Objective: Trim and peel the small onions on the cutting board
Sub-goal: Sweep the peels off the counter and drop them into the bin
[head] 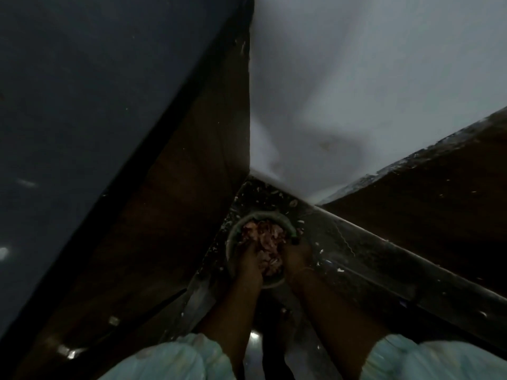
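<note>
The scene is very dim. Both my arms reach down into a round green-rimmed container (pixel 262 215) standing on the floor in a corner. It is full of pinkish onion peels (pixel 267 233). My left hand (pixel 248 256) is at the left side of the peel heap with its fingers sunk into it. At the right side, close to the rim, is my right hand (pixel 297 253). Whether either hand grips anything is hidden by the peels and the dark. No cutting board, knife or whole onion is in view.
A white wall (pixel 356 78) meets a dark panel (pixel 82 105) at the corner behind the container. A dark brown ledge (pixel 425 215) runs along the right. Pale scraps (pixel 340 269) are scattered on the dark floor around the container.
</note>
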Available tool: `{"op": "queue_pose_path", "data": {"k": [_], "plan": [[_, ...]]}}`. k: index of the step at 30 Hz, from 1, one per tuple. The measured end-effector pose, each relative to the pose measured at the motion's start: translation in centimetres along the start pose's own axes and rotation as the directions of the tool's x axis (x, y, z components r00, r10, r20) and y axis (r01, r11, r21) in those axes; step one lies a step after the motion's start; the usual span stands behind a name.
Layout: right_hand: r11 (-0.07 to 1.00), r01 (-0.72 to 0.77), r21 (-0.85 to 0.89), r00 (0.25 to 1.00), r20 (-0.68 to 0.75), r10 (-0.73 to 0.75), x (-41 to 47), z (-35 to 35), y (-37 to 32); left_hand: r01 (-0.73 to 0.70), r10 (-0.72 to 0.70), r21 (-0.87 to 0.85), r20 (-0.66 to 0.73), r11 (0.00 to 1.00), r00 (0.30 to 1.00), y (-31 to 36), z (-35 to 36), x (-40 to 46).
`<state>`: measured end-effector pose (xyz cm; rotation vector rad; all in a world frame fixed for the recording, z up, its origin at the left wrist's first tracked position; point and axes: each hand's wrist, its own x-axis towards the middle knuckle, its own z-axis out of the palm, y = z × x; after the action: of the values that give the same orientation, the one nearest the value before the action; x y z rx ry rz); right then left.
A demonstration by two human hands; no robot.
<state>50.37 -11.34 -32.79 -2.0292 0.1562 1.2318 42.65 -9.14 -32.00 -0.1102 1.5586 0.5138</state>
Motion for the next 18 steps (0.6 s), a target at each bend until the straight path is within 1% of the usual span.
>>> {"op": "queue_pose_path", "data": {"k": [1,2,3,4,5,6,7,8,9,11,13,14,15,17,18], "plan": [[0.999,0.038,-0.003,0.999,-0.027,-0.038,-0.1,0.1,0.0,-0.003,0.003,-0.011,0.007,1.0,1.0,0.3,0.3,-0.6],[0.998,0.068,-0.01,0.997,-0.029,-0.068,-0.1,0.4,0.1,-0.036,0.036,0.0,0.016,0.999,0.999,0.1,0.6,-0.2],[0.997,0.073,-0.024,0.997,0.0,-0.073,0.3,0.6,0.2,-0.05,0.051,-0.01,0.057,0.999,0.997,0.0,0.9,-0.3],[0.998,0.066,-0.021,0.997,0.044,-0.065,0.4,0.8,0.2,-0.081,0.078,0.028,0.086,0.996,0.993,-0.4,1.0,0.0],[0.998,0.065,0.008,0.993,0.101,-0.065,-0.3,1.1,-0.4,-0.077,0.068,0.072,0.121,0.994,0.99,-0.5,1.3,0.7],[0.997,0.067,0.026,0.988,0.14,-0.07,-0.5,1.1,-0.5,-0.05,0.038,0.063,0.177,0.997,0.983,-0.9,1.3,0.6],[0.995,0.094,0.025,0.984,0.148,-0.097,-1.0,1.2,-1.2,-0.066,0.042,0.089,0.249,0.994,0.968,-0.6,1.8,-0.4],[0.99,0.139,0.027,0.977,0.158,-0.142,-1.6,1.1,-1.7,-0.093,0.064,0.101,0.258,0.99,0.964,-0.1,2.4,-1.9],[0.984,0.176,0.024,0.972,0.157,-0.178,-2.2,1.0,-2.4,-0.105,0.084,0.065,0.266,0.992,0.96,0.2,3.0,-3.1],[0.971,0.238,0.013,0.961,0.141,-0.238,-3.5,0.6,-4.3,-0.239,0.198,0.124,0.275,0.963,0.941,0.7,4.4,-4.6],[0.961,0.25,0.121,0.955,0.132,-0.265,-5.1,-0.4,-6.8,-0.332,0.255,0.187,0.343,0.924,0.904,2.0,5.5,-7.3],[0.95,0.262,0.172,0.95,0.126,-0.284,-5.9,-0.9,-8.1,-0.356,0.271,0.191,0.364,0.915,0.891,3.0,6.2,-9.1],[0.942,0.261,0.212,0.949,0.121,-0.29,-7.3,-1.4,-9.8,-0.412,0.323,0.181,0.379,0.893,0.867,4.0,6.9,-11.1],[0.905,0.292,0.308,0.931,0.125,-0.343,-10.4,-1.9,-13.2,-0.532,0.443,0.124,0.414,0.838,0.795,6.6,7.4,-16.1],[0.879,0.302,0.368,0.916,0.143,-0.375,-12.1,-1.8,-15.1,-0.593,0.5,0.091,0.444,0.8,0.743,8.0,7.5,-18.4]]}}
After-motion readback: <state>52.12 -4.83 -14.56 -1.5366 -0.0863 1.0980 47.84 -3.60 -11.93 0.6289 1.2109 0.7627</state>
